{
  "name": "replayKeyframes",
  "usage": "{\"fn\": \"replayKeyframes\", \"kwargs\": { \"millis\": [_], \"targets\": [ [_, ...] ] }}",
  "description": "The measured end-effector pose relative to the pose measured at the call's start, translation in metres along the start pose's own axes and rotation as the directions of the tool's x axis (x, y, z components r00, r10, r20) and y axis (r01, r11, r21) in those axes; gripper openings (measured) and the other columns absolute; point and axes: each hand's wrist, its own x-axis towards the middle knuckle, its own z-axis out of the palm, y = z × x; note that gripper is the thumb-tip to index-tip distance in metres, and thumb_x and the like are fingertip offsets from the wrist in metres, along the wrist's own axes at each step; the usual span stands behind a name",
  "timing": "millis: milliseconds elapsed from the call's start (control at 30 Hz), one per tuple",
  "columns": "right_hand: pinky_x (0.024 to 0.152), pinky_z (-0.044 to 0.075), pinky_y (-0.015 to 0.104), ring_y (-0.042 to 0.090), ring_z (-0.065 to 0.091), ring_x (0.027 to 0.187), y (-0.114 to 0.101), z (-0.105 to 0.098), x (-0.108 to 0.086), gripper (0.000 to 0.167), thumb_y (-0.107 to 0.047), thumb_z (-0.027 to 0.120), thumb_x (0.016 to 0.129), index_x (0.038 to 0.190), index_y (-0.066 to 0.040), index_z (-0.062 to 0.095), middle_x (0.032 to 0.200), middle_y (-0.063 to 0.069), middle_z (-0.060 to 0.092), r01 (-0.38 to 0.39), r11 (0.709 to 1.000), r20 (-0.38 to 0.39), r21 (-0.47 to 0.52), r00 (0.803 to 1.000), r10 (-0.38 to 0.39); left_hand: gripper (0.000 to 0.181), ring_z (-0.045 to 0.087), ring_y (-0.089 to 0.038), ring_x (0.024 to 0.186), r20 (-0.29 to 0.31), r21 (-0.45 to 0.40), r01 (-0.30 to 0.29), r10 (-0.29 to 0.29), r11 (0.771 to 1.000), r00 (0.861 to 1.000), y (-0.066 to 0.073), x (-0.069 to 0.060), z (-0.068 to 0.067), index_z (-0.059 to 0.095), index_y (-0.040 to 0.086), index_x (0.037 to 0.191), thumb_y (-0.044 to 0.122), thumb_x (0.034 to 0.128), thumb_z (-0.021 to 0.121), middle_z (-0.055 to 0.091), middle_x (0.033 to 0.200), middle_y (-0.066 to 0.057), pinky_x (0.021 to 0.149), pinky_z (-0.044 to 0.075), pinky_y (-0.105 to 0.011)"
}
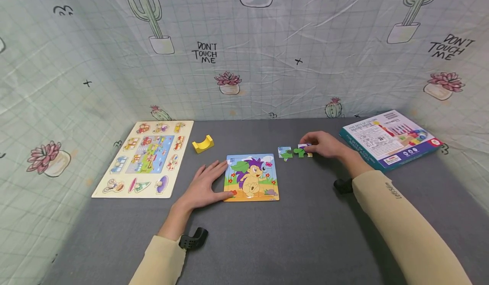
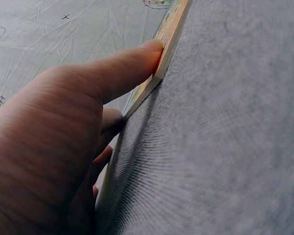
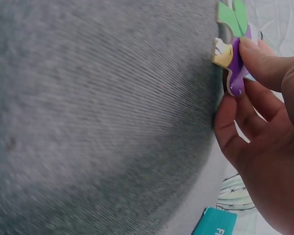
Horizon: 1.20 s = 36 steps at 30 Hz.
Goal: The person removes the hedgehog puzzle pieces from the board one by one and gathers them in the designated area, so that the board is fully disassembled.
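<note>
A square hedgehog puzzle board [image 1: 251, 177] lies flat on the table. My left hand [image 1: 208, 185] spreads along its left side, the thumb resting on the near left corner and the other fingers reaching up the edge. To the right of the board, my right hand [image 1: 324, 144] pinches a jigsaw piece [image 3: 236, 63] printed in purple, green and yellow, thumb on its face and fingertips at its edge. Another jigsaw piece [image 1: 285, 152], blue and green, lies just left of it. Part of the held piece is hidden behind the thumb.
A wooden knob puzzle board [image 1: 179, 160] with vehicle pictures lies at the left. Near it sits a yellow arch block [image 1: 203, 144]. A teal and white box [image 1: 393, 138] lies at the back right. Patterned cloth [image 1: 267, 64] hangs behind the grey table.
</note>
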Motion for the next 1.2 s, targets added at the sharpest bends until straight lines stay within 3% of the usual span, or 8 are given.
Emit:
{"fn": "replayKeyframes", "kwargs": {
  "millis": [133,333,600,1200],
  "targets": [
    [0.088,0.046,0.048,0.029,0.059,0.097,0.0001,0.0023,-0.0001,0.021,-0.005,0.063,0.1,0.118,0.003,0.068,0.111,0.016,0.067,-0.033,0.998,-0.026,-0.044,0.999,0.032,0.091,0.025,-0.033,0.149,-0.003,0.0,-0.005,0.005,1.0,1.0,0.0002,0.0007,0.0001,0.042,0.007,0.155,0.052,0.0828,0.077,0.039,0.159,-0.007,0.119,0.009,-0.059],
    [0.085,0.049,0.05,0.03,0.061,0.097,0.0009,0.003,-0.0008,0.026,-0.009,0.066,0.098,0.12,0.006,0.067,0.112,0.018,0.067,-0.034,0.997,-0.008,-0.074,0.999,0.033,0.093,0.024,-0.032,0.15,0.004,0.003,0.001,-0.001,1.0,1.0,0.0004,0.0013,0.0002,0.041,0.008,0.155,0.053,0.0824,0.077,0.037,0.16,-0.006,0.119,0.008,-0.057],
    [0.096,0.045,0.057,0.036,0.058,0.108,0.0024,0.0022,-0.0038,0.036,-0.011,0.074,0.093,0.123,0.007,0.066,0.118,0.022,0.063,-0.013,0.997,0.025,-0.08,1.0,0.015,0.093,0.024,-0.031,0.15,0.005,0.008,-0.001,0.001,1.0,1.0,0.001,0.0015,-0.0001,0.041,0.009,0.155,0.053,0.0822,0.077,0.037,0.16,-0.006,0.12,0.008,-0.057],
    [0.098,0.042,0.057,0.038,0.055,0.111,0.0018,0.0059,-0.0055,0.037,-0.012,0.075,0.093,0.123,0.007,0.065,0.119,0.022,0.058,-0.022,0.995,0.008,-0.099,1.0,0.023,0.092,0.025,-0.033,0.149,0.001,0.007,-0.006,0.006,1.0,1.0,0.0001,-0.0001,0.0011,0.042,0.007,0.155,0.053,0.0826,0.076,0.039,0.159,-0.007,0.119,0.009,-0.058]
  ]
}}
